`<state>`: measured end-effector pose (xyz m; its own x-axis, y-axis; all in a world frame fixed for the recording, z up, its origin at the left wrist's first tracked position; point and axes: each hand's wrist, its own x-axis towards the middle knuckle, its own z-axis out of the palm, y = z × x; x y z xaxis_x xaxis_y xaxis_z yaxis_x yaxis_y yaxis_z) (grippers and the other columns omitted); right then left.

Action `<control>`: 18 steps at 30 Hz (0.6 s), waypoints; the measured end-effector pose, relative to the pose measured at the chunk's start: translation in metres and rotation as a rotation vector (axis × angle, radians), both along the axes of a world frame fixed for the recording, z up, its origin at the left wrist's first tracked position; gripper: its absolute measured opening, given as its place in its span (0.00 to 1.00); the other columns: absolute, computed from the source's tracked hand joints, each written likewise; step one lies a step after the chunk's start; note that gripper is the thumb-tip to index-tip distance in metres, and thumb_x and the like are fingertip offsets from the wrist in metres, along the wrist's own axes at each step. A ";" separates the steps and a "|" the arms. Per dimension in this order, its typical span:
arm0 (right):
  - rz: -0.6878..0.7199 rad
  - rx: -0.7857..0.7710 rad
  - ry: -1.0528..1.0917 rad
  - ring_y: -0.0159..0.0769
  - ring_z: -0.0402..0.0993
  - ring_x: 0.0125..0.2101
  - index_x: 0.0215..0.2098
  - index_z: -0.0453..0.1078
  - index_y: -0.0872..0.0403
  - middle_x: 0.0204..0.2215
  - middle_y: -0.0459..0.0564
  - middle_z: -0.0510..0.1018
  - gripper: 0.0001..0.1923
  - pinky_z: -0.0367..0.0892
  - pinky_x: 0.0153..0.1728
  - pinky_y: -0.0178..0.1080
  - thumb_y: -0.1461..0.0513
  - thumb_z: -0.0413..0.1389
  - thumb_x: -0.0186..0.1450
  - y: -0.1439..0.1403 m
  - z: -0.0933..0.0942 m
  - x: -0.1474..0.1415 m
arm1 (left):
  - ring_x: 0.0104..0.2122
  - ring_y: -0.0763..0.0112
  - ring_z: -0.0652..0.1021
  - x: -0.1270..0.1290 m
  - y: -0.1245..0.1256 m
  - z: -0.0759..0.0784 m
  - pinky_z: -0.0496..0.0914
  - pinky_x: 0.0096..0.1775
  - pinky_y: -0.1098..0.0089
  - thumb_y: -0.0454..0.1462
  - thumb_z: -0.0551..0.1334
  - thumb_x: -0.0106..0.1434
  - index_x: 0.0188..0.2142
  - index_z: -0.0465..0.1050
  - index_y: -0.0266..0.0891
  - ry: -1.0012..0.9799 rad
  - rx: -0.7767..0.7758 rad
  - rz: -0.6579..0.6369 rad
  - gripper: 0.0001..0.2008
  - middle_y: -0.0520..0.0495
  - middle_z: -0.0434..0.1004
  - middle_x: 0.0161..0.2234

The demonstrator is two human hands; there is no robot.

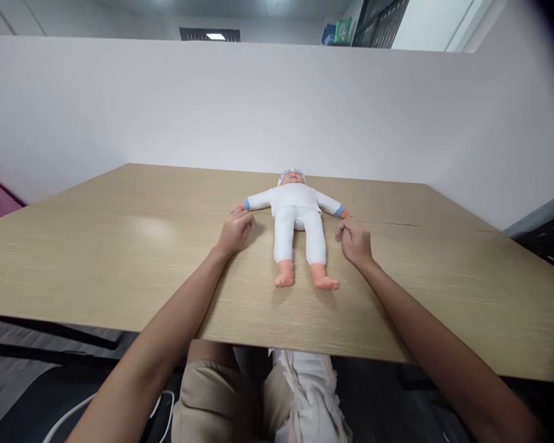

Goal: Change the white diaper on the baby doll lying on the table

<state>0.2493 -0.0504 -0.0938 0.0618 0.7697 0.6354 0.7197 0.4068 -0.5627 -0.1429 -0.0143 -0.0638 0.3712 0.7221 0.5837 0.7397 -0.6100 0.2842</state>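
White wall point(277, 104) behind wooden table point(120, 258). Doll point(298, 200) lying on back near table's middle, arms spread, bare feet point(284, 274) toward near edge; white suit point(284, 237), blue cuffs point(338, 211), white cap point(292, 171). Left hand point(237, 230), fingers curled, right by one doll hand; right hand point(356, 241), also curled, just beside other. Cannot tell whether either grips. White cloth point(309, 394) over lap, beside tan shorts point(216, 394).
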 end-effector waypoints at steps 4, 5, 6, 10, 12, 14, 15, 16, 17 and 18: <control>0.108 0.035 0.099 0.33 0.65 0.24 0.24 0.64 0.53 0.21 0.47 0.70 0.13 0.59 0.32 0.38 0.66 0.46 0.65 -0.064 0.007 -0.036 | 0.34 0.62 0.71 0.023 -0.061 0.011 0.67 0.44 0.61 0.28 0.51 0.66 0.27 0.64 0.42 -0.027 0.026 -0.175 0.13 0.45 0.72 0.27; 0.137 0.061 0.120 0.32 0.63 0.23 0.23 0.62 0.53 0.21 0.47 0.69 0.13 0.57 0.31 0.37 0.66 0.47 0.66 -0.086 0.007 -0.044 | 0.34 0.62 0.71 0.029 -0.083 0.013 0.66 0.43 0.61 0.28 0.50 0.67 0.27 0.64 0.42 -0.032 0.043 -0.221 0.13 0.45 0.72 0.27; 0.170 0.093 0.137 0.31 0.62 0.24 0.24 0.61 0.53 0.21 0.47 0.68 0.14 0.56 0.31 0.37 0.67 0.47 0.67 -0.112 0.007 -0.051 | 0.33 0.63 0.70 0.036 -0.107 0.014 0.65 0.43 0.61 0.29 0.49 0.68 0.27 0.63 0.42 -0.041 0.069 -0.263 0.14 0.45 0.70 0.26; 0.390 0.194 0.116 0.29 0.61 0.26 0.22 0.60 0.55 0.21 0.47 0.66 0.21 0.55 0.34 0.37 0.68 0.45 0.75 -0.224 -0.019 -0.062 | 0.31 0.63 0.63 0.052 -0.218 -0.007 0.58 0.40 0.60 0.31 0.47 0.75 0.29 0.65 0.40 -0.063 0.317 -0.660 0.17 0.46 0.66 0.24; 0.497 0.188 0.063 0.30 0.60 0.26 0.21 0.60 0.56 0.19 0.47 0.64 0.23 0.53 0.35 0.38 0.68 0.45 0.75 -0.274 -0.046 -0.059 | 0.31 0.64 0.60 0.052 -0.271 -0.033 0.54 0.38 0.60 0.32 0.47 0.77 0.29 0.62 0.40 -0.028 0.319 -0.762 0.18 0.47 0.64 0.24; 0.505 -0.058 0.061 0.31 0.61 0.29 0.23 0.63 0.55 0.22 0.48 0.68 0.21 0.54 0.36 0.39 0.65 0.48 0.76 -0.313 -0.078 -0.053 | 0.32 0.65 0.63 0.048 -0.313 -0.068 0.58 0.41 0.60 0.32 0.47 0.78 0.30 0.64 0.40 -0.016 0.064 -0.730 0.18 0.47 0.67 0.25; 0.449 -0.140 0.090 0.32 0.64 0.30 0.25 0.65 0.55 0.24 0.48 0.70 0.20 0.56 0.37 0.39 0.64 0.49 0.76 -0.328 -0.095 -0.049 | 0.33 0.66 0.66 0.044 -0.328 -0.086 0.61 0.43 0.61 0.31 0.47 0.77 0.30 0.66 0.39 -0.017 -0.150 -0.686 0.18 0.47 0.69 0.27; 0.382 -0.200 0.121 0.32 0.67 0.33 0.28 0.67 0.55 0.28 0.50 0.73 0.18 0.60 0.39 0.38 0.64 0.48 0.76 -0.340 -0.111 -0.045 | 0.36 0.68 0.70 0.041 -0.340 -0.103 0.62 0.45 0.63 0.31 0.48 0.77 0.30 0.68 0.39 -0.044 -0.383 -0.603 0.18 0.47 0.73 0.30; 0.309 -0.262 0.157 0.34 0.71 0.37 0.34 0.71 0.55 0.33 0.51 0.77 0.14 0.63 0.42 0.38 0.64 0.48 0.76 -0.350 -0.125 -0.042 | 0.39 0.67 0.73 0.038 -0.348 -0.120 0.64 0.48 0.63 0.32 0.48 0.76 0.32 0.70 0.39 -0.103 -0.565 -0.475 0.17 0.46 0.76 0.34; 0.201 -0.352 0.217 0.36 0.73 0.41 0.40 0.74 0.55 0.38 0.53 0.79 0.11 0.66 0.45 0.39 0.60 0.51 0.76 -0.358 -0.138 -0.039 | 0.44 0.65 0.75 0.036 -0.354 -0.134 0.66 0.52 0.63 0.34 0.51 0.75 0.36 0.73 0.39 -0.178 -0.688 -0.341 0.14 0.45 0.78 0.39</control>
<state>0.2106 -0.4083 -0.2318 -0.0082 0.9468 0.3218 0.4958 0.2833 -0.8209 -0.1072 -0.3680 -0.1983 0.5802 0.8058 0.1189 0.4510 -0.4394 0.7769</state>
